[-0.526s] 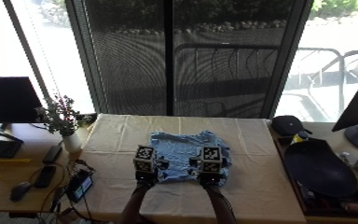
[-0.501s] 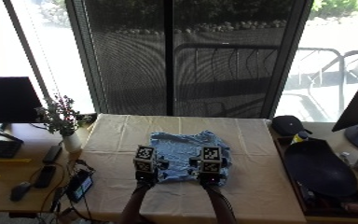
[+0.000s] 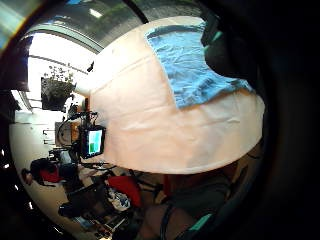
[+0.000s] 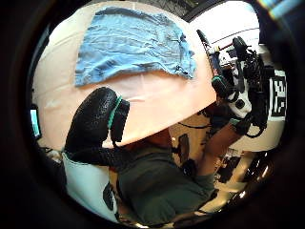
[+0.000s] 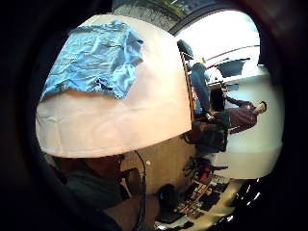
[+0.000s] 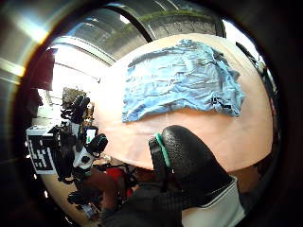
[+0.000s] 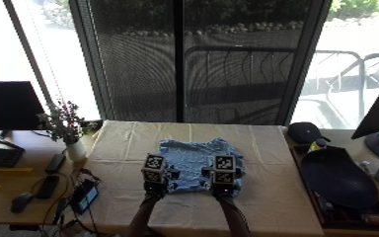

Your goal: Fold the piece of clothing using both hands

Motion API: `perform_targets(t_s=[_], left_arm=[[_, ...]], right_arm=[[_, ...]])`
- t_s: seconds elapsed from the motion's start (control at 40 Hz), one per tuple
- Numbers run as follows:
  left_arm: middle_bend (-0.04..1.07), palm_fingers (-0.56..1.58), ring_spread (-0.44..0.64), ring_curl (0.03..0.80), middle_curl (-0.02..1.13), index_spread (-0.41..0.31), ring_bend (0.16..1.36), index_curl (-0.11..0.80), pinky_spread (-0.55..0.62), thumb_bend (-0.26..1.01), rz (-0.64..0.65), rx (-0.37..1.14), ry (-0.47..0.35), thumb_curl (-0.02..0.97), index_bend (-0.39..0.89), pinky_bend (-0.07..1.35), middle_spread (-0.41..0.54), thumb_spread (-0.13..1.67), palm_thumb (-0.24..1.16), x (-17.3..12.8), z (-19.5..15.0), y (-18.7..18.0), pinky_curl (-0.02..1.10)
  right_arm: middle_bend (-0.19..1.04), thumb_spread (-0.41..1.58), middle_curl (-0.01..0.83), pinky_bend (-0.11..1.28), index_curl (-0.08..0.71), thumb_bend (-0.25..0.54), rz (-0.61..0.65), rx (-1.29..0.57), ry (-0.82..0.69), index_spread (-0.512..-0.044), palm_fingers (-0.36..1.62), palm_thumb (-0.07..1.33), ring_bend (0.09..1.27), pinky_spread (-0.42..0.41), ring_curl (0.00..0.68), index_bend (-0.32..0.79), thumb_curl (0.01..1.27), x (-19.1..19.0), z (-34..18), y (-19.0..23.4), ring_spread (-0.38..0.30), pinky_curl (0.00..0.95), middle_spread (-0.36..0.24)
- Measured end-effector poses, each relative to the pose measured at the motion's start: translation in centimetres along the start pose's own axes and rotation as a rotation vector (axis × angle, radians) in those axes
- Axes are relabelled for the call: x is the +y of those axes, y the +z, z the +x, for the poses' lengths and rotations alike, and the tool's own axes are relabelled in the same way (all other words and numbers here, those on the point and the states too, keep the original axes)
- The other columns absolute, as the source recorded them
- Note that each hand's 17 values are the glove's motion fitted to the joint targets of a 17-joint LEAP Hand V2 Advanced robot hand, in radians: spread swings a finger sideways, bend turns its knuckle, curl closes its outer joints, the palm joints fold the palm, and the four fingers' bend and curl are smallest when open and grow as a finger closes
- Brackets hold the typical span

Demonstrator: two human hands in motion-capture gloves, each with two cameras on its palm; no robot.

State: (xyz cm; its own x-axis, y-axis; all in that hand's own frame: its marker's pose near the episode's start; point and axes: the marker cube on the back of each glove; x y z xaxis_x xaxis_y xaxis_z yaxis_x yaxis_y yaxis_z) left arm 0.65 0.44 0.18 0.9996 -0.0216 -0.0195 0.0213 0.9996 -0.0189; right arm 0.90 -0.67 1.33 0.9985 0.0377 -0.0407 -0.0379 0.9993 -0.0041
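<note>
One blue garment (image 7: pixel 199 164) lies on the surface (image 7: pixel 268 153), two hands, left hand (image 7: pixel 155 178) and right hand (image 7: pixel 222 181), stay at its near edge as before; fingers' state I cannot tell.

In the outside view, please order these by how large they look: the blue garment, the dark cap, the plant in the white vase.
1. blue garment
2. plant in the white vase
3. dark cap

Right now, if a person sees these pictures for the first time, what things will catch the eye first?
The crumpled light blue piece of clothing lies spread on the cream tablecloth in the middle of the table. Both black-gloved hands, the left hand and the right hand, are at its near edge. Behind the table, a tall dark window screen fills the back of the outside view.
</note>
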Motion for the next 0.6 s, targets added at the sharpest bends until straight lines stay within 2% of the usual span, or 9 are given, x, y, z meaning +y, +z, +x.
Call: perform_targets(t_s=[0.43,0.6], left_arm=[[0.22,0.36,0.14,0.287,0.32,-0.114,0.57,0.168,0.05,0.02,-0.004,0.004,0.006,0.264,0.11,0.77,0.004,1.13,0.39,-0.5,0.1,-0.9,0.36],[0.22,0.34,0.14,0.296,0.34,-0.114,0.58,0.179,0.05,-0.01,-0.013,0.044,-0.008,0.286,0.11,0.77,0.004,1.14,0.41,0.9,2.0,1.3,0.37]], right_arm=[[0.19,1.13,0.241,0.66,0.225,0.013,-0.010,0.020,-0.001,-0.380,0.04,0.41,0.22,0.208,0.161,0.14,0.27,-0.7,0.8,0.6,0.136,0.314,0.011],[0.19,1.13,0.258,0.68,0.233,-0.013,-0.042,0.048,0.041,-0.381,0.03,0.43,0.22,0.208,0.178,0.14,0.29,-1.9,2.3,2.8,0.137,0.327,0.017]])
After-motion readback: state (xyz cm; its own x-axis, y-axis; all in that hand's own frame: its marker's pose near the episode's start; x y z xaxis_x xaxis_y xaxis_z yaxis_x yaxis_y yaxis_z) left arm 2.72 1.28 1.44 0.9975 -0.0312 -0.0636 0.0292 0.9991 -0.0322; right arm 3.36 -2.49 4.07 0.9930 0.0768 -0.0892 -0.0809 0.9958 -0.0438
